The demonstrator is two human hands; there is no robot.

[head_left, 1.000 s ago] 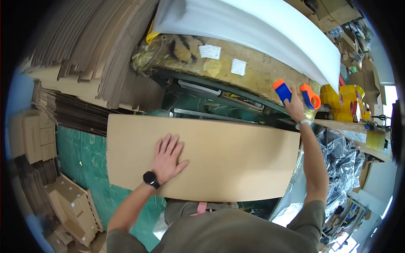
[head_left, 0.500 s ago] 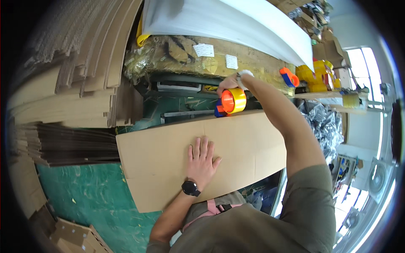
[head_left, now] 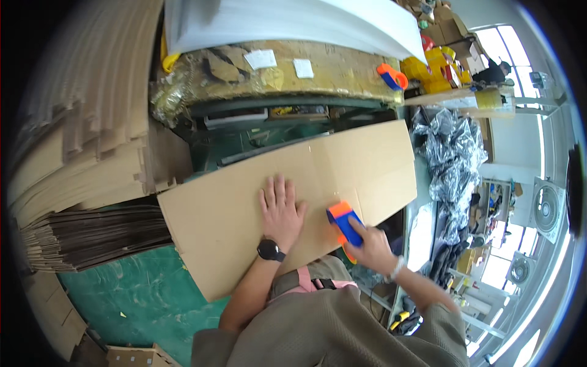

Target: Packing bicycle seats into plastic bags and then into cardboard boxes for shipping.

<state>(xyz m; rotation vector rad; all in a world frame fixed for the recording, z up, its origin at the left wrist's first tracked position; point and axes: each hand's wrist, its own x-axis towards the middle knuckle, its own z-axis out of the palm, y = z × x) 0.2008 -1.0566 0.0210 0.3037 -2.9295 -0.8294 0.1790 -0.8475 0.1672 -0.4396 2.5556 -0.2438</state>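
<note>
A long cardboard box (head_left: 232, 196) lies across in front of me, its plain brown face up. My left hand (head_left: 282, 211) rests flat on it near the middle, fingers stretched and a little apart. With my right hand (head_left: 372, 249) I grip an orange and blue tape dispenser (head_left: 347, 222) at the box's near edge. The dispenser's head touches or nearly touches the cardboard; its tape roll is mostly hidden below the edge. A faint shiny strip runs across the box face, right of my left hand.
Beyond the box stands a tape-covered workbench (head_left: 342, 67) with white foam sheet (head_left: 293, 24), paper labels and a second tape dispenser (head_left: 392, 77). Stacked cardboard sheets (head_left: 92, 147) rise at left. Silver plastic wrapping (head_left: 452, 147) lies at right. A person (head_left: 493, 72) is at the far right.
My right hand has brought the tape dispenser from the box's far edge to its near edge. My left hand stays flat on the box, which sits slightly turned in view.
</note>
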